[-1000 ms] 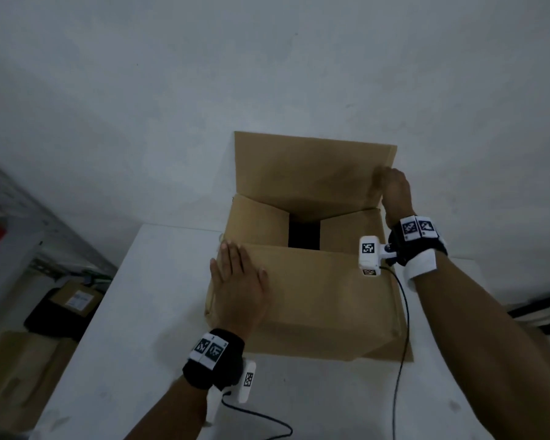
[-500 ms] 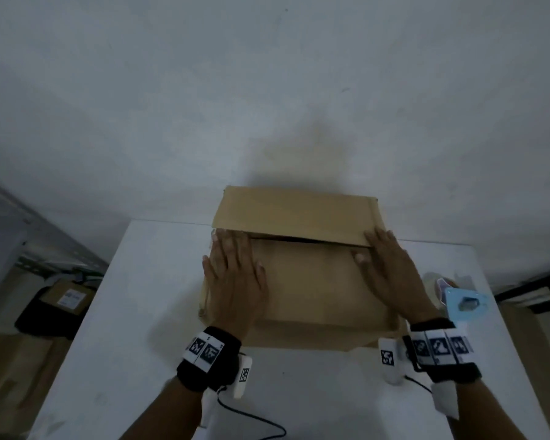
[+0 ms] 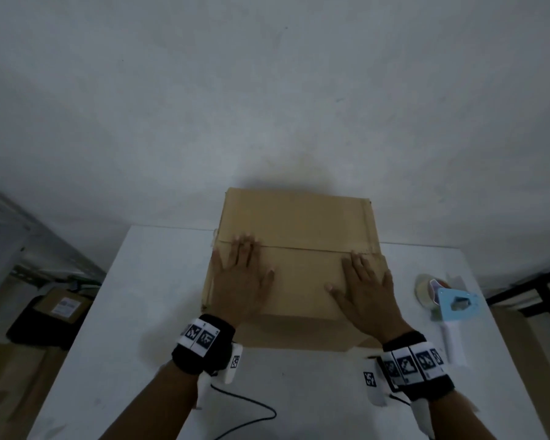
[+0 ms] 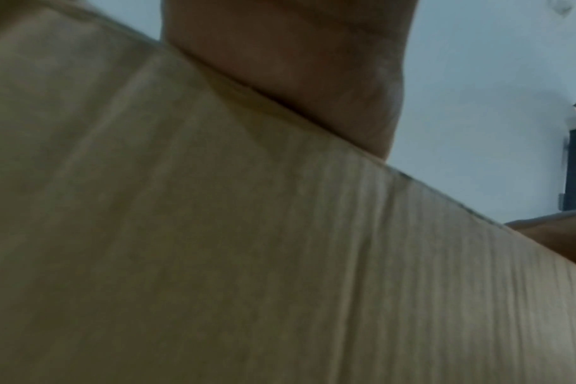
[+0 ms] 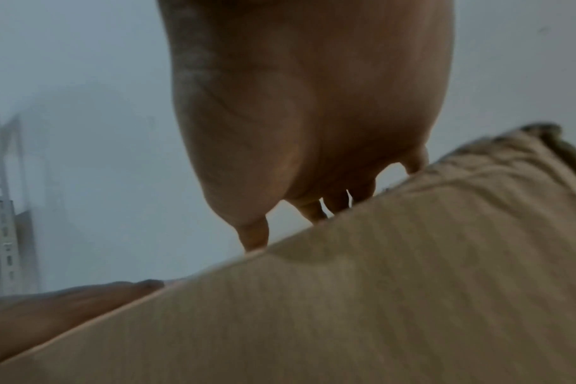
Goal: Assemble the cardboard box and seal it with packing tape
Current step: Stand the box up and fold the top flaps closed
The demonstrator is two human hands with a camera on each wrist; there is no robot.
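Your left hand (image 3: 240,284) and right hand (image 3: 367,293) lie flat with straight fingers, apart, pressing the near flap of the cardboard box (image 3: 296,223) down beside its seam (image 3: 302,248). The box sits mid-counter (image 3: 146,312), flaps folded, untaped. Next, likely keep one hand pressing and reach right for the tape dispenser (image 3: 451,304), just beside the box.

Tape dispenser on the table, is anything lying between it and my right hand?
Nothing visible. The light blue tape dispenser lies on the white table just right of the brown cardboard box, with only bare tabletop between it and the right hand, which presses flat on the box's flap.
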